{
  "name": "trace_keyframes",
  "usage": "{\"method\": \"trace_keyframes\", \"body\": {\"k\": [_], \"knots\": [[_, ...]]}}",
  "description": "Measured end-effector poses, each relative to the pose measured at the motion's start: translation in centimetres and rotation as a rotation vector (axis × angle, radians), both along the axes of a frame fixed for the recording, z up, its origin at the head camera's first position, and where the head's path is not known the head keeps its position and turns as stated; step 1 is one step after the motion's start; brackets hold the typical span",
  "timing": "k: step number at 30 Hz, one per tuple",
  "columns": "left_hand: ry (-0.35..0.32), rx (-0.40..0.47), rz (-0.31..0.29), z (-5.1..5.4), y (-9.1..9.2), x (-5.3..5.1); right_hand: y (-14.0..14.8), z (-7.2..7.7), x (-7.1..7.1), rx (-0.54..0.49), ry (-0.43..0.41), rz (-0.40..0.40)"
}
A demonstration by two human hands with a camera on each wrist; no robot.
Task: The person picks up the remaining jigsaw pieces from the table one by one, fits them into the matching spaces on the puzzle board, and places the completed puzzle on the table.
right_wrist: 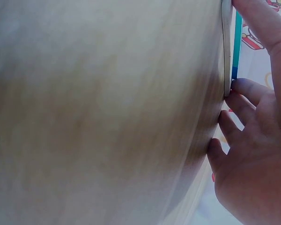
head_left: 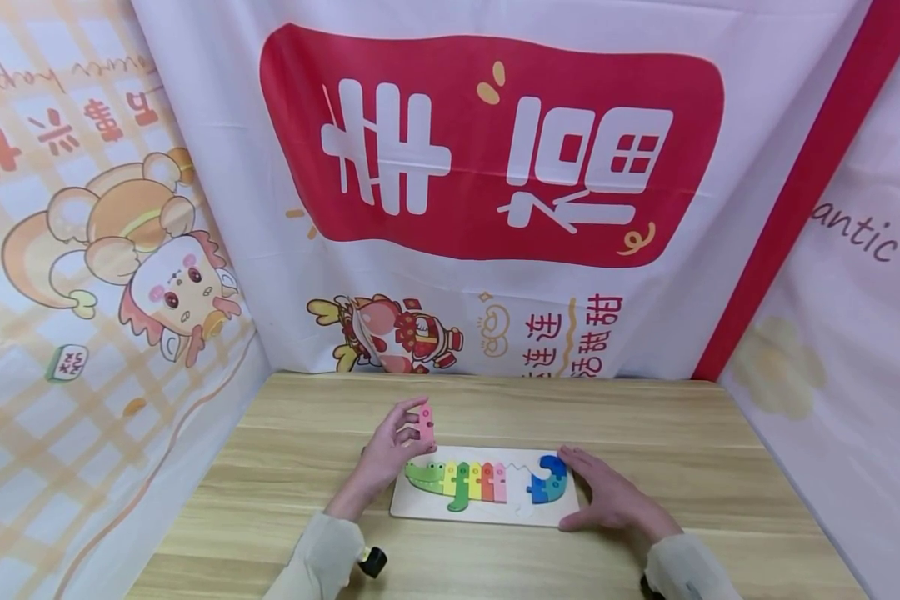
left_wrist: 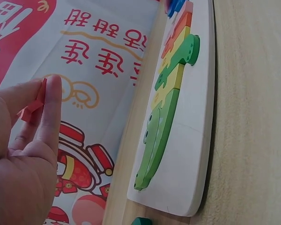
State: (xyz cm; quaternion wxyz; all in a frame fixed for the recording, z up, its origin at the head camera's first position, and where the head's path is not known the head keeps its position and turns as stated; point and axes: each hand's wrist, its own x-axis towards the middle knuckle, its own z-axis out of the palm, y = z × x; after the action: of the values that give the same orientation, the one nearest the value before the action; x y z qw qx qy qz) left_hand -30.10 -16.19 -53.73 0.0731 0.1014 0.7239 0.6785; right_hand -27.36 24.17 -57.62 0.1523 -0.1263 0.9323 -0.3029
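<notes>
My left hand [head_left: 387, 454] is raised above the left end of a white puzzle board [head_left: 480, 513] and pinches a pink puzzle piece [head_left: 426, 425] between fingertips and thumb. Seen edge-on in the left wrist view, that piece [left_wrist: 35, 105] looks reddish. On the board lies a crocodile puzzle: a green head [head_left: 425, 477], yellow, green, orange and pink body pieces [head_left: 487, 483], and a blue tail [head_left: 551, 482]. A bare gap separates the pink piece from the tail. My right hand [head_left: 611, 493] spreads around the board's right end, its thumb and fingers touching the edge.
The board rests on a wood-grain table [head_left: 330, 400]. Close to the board's head end is a dark green piece [left_wrist: 142, 221], only partly visible. Printed white cloth [head_left: 495, 325] hangs behind the table and on both sides.
</notes>
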Motion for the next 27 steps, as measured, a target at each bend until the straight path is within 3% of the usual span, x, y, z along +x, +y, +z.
{"method": "trace_keyframes", "body": {"k": [5, 11, 21, 27], "knots": [[0.008, -0.072, 0.026, -0.1, 0.1, -0.2, 0.0, 0.0, 0.0, 0.003, 0.005, 0.007], [-0.017, -0.095, 0.018, 0.0, 0.3, -0.2, 0.1, 0.2, 0.2, -0.005, 0.007, 0.019], [-0.003, -0.11, -0.003, 0.5, 0.7, 0.2, 0.0, 0.3, 0.1, 0.007, -0.004, 0.012], [0.085, -0.22, -0.013, 0.5, 1.2, 0.8, 0.1, 0.1, 0.0, 0.01, -0.007, 0.01]]}}
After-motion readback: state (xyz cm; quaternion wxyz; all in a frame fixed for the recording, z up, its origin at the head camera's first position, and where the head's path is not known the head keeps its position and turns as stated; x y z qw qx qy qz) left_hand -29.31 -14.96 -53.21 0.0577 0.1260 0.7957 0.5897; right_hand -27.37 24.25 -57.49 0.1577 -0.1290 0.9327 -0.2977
